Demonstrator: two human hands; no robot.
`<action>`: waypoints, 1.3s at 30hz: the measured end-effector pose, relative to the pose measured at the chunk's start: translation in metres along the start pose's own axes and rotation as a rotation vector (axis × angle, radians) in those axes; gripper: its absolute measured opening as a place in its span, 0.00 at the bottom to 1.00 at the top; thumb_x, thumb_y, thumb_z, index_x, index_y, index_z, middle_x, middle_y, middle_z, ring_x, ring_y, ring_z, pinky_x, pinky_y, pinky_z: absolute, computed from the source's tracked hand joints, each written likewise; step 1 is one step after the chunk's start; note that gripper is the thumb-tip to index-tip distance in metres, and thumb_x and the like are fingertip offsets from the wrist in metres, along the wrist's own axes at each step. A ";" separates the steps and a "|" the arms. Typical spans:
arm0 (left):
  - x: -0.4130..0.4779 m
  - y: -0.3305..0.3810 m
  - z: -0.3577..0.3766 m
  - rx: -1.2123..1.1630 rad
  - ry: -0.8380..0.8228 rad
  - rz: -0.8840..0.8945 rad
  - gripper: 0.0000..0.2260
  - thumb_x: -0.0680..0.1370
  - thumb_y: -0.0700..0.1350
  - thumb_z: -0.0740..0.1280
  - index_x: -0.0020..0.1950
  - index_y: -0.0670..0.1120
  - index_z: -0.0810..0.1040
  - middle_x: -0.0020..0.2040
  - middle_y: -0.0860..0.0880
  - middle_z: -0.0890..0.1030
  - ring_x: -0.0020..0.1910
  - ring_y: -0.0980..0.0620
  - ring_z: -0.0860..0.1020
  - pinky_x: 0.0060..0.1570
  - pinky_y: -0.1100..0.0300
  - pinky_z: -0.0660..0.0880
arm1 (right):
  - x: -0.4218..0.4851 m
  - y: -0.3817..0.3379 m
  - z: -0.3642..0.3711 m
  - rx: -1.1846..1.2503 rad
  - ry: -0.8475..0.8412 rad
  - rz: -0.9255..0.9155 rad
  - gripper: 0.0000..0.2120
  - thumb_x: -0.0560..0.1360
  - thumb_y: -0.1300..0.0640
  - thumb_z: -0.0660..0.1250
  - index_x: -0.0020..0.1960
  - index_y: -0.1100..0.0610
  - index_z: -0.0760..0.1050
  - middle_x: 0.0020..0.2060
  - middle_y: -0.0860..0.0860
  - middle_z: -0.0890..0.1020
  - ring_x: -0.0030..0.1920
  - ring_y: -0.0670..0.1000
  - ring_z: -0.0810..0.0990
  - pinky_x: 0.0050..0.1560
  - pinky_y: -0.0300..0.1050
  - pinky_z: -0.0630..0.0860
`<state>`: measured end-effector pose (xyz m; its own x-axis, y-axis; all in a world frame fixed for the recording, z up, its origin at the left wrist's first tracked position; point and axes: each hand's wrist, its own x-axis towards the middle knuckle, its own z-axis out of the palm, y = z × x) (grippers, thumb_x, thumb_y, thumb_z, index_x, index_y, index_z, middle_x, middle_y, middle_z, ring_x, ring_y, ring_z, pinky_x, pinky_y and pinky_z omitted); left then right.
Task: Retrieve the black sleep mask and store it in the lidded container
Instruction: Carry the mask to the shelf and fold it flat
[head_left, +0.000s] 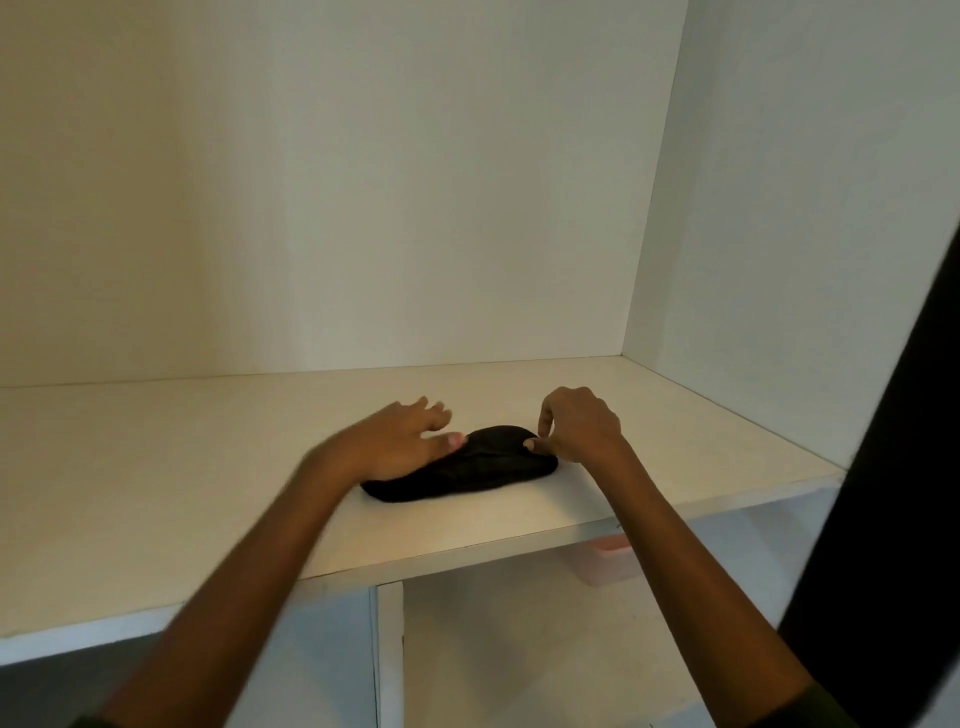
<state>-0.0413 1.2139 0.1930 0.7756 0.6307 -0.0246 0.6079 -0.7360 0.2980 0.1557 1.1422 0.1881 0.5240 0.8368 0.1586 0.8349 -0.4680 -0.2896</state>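
On the white shelf (208, 467) in front of you, the black sleep mask (478, 467) lay flat, a little right of the middle and nearer the front edge than the back wall (363, 208). It ran slantwise, its left end closer to you and its right end farther back.

Your left hand (400, 441) rested on the left part of the mask. Its fingers (434, 410) were released, stretched out and slightly spread past the far edge of the mask, and the thumb lay across the top of the fabric. That hand was blurred, so you could not make out the finer lie of each finger.

Your right hand (582, 431) was at the right end of the mask, knuckles up and fingers curled. The forefinger pointed down and the thumb tip met the fabric just beside it, so the two were grasping the mask's upper right edge in a pinch. The other fingers of that hand were tucked under the palm and hidden from you.

Below the shelf, on the right, a pale container (608, 569) with a pinkish lid showed just under the shelf's front edge; most of it was hidden by your right forearm and the shelf. A white upright divider (389, 649) stood under the shelf near the middle. A dark panel (893, 493) crossed the right edge of your view.
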 end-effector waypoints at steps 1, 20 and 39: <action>0.001 0.013 0.010 0.010 0.035 -0.007 0.30 0.80 0.59 0.49 0.77 0.46 0.50 0.79 0.48 0.48 0.78 0.51 0.45 0.75 0.54 0.43 | 0.000 0.002 0.001 0.003 -0.006 0.012 0.21 0.71 0.46 0.72 0.55 0.61 0.77 0.52 0.55 0.81 0.51 0.54 0.80 0.44 0.42 0.72; 0.015 0.037 0.067 0.177 0.175 -0.259 0.48 0.70 0.73 0.44 0.77 0.38 0.42 0.78 0.40 0.43 0.78 0.46 0.43 0.75 0.52 0.41 | -0.002 0.005 -0.004 0.225 0.058 -0.071 0.09 0.70 0.57 0.73 0.43 0.62 0.79 0.30 0.53 0.79 0.28 0.51 0.79 0.36 0.39 0.76; 0.011 0.030 0.054 -0.061 0.107 -0.162 0.37 0.76 0.66 0.47 0.77 0.43 0.50 0.78 0.41 0.52 0.77 0.42 0.45 0.76 0.46 0.45 | -0.037 -0.117 -0.026 -0.416 0.263 -0.647 0.09 0.71 0.73 0.66 0.40 0.61 0.69 0.29 0.51 0.64 0.34 0.52 0.70 0.38 0.41 0.68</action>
<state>-0.0053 1.1858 0.1495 0.6437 0.7649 0.0239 0.7096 -0.6083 0.3555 0.0428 1.1591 0.2405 -0.1042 0.9079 0.4059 0.9532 -0.0254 0.3014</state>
